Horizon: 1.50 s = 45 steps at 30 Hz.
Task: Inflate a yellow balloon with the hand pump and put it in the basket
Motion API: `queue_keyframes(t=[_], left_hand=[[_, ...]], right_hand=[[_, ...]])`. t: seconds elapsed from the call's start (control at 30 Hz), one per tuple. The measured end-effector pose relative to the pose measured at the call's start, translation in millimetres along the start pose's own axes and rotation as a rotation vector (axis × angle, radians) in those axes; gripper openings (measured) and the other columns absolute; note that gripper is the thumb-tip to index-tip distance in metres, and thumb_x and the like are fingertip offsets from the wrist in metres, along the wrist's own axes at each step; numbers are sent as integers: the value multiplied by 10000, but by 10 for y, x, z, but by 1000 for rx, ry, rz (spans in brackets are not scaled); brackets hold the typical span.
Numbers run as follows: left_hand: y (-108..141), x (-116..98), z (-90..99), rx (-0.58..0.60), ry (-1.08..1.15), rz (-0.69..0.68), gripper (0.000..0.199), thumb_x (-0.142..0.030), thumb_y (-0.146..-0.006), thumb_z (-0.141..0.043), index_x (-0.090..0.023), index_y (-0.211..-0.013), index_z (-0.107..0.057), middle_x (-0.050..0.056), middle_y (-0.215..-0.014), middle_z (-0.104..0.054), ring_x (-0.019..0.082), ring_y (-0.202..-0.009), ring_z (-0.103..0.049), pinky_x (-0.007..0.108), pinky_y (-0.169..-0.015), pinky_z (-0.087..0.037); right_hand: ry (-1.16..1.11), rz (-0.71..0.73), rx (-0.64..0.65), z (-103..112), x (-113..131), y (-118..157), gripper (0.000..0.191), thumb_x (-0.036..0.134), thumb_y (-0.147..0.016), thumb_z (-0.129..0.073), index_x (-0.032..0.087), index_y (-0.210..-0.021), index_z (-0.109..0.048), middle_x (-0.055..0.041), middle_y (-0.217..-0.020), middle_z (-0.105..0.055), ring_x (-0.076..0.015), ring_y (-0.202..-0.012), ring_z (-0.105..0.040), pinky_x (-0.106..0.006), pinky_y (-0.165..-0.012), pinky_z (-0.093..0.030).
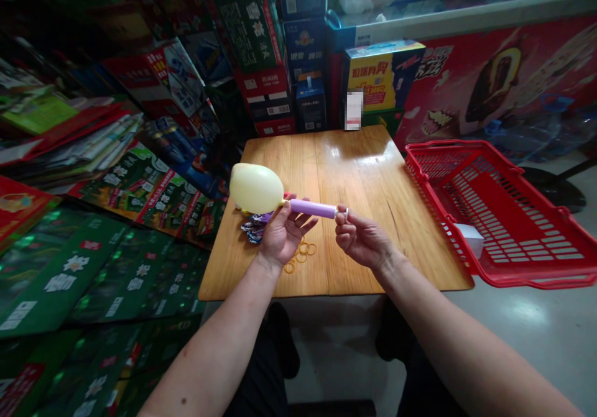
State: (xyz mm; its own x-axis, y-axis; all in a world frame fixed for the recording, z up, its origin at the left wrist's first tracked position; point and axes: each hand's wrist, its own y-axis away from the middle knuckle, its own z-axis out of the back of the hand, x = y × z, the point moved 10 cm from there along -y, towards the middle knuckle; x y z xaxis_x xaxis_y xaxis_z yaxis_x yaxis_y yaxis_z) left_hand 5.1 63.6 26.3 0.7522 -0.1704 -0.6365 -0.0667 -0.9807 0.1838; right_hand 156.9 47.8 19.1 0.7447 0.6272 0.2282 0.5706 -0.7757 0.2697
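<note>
Your left hand (281,237) grips the purple pump (314,209) at its nozzle end, thumb by the neck of the inflated yellow balloon (256,188). Your right hand (366,238) is clamped on the pump's white handle end. Pump's held roughly level above the table (359,162). Under and beside your left hand: yellow rings (302,257), a dark patterned bundle (254,230). Red basket (527,190) sits right of the table, white box (470,240) inside.

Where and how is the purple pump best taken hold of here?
Probably from below, around the end of the purple pump nearest the balloon, where the left hand cradles it: its body is slim, straight and held crosswise, and the right hand occupies the opposite end.
</note>
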Motion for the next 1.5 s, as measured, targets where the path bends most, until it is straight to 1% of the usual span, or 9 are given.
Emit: queue_keyframes(t=[0.13,0.37,0.5,0.63,0.93,1.07,1.17,1.43,1.5], left_hand=[[-2,28,-21,18,-10,9,278,-304,-900,-685,-234,-1167,-657,79,-1164,-728,235,-1062,-689,482,-1022,-489],[-71,-226,117,-33,9,-89,214,-296,-901,-680,-251,-1110,-689,69,-1141,-737,222,-1046,-689,427,-974,-518],[-14,-111,58,-21,12,-59,240,-296,-897,-685,-264,-1135,-678,56,-1159,-732,235,-1054,-688,481,-983,-513],[23,37,-8,-17,1,-6,263,-290,-893,-689,-230,-1149,-668,72,-1140,-736,221,-1009,-700,455,-977,-518],[-45,-269,134,-53,15,-115,204,-289,-908,-666,-241,-1106,-684,76,-1136,-740,215,-1012,-698,433,-961,-535],[6,-88,56,-10,14,-41,239,-301,-907,-672,-261,-1143,-675,63,-1163,-734,236,-1068,-683,493,-980,-524],[21,11,9,-7,14,-20,247,-293,-900,-682,-249,-1143,-676,62,-1152,-736,231,-1066,-686,464,-975,-527],[-64,-297,93,-41,7,-119,207,-282,-904,-671,-238,-1106,-682,70,-1137,-739,202,-1019,-696,385,-931,-548],[-33,-311,98,-54,3,-143,219,-290,-909,-666,-249,-1123,-675,66,-1158,-734,200,-1012,-697,394,-919,-555]], right_hand=[[-9,-8,25,-12,-54,-48,156,120,-896,-673,158,-1038,-620,3,-779,-684,-26,-503,-504,-130,-507,-487],[-38,52,13,7,333,78,132,102,-934,-579,162,-1031,-644,17,-754,-673,-30,-496,-496,-132,-492,-470],[-18,17,5,22,127,34,133,110,-901,-647,164,-1023,-648,16,-749,-678,-28,-489,-491,-139,-498,-475],[6,-2,2,1,-60,-30,152,117,-894,-665,164,-1037,-641,8,-753,-676,-29,-485,-476,-136,-490,-470],[-33,81,13,-57,375,95,108,106,-924,-575,150,-1000,-638,26,-717,-645,-17,-478,-475,-120,-486,-450],[35,22,-10,16,97,26,137,122,-898,-650,157,-1029,-632,6,-775,-683,-22,-498,-495,-135,-512,-485],[53,-10,-1,20,-51,-29,199,127,-878,-686,156,-1064,-622,6,-778,-681,-20,-493,-489,-125,-501,-477],[68,65,-3,-27,372,52,131,112,-904,-615,166,-1022,-635,34,-735,-656,-15,-483,-466,-114,-495,-442],[54,92,3,-24,354,50,123,115,-902,-630,183,-1005,-633,52,-713,-649,-10,-469,-451,-101,-480,-418]])
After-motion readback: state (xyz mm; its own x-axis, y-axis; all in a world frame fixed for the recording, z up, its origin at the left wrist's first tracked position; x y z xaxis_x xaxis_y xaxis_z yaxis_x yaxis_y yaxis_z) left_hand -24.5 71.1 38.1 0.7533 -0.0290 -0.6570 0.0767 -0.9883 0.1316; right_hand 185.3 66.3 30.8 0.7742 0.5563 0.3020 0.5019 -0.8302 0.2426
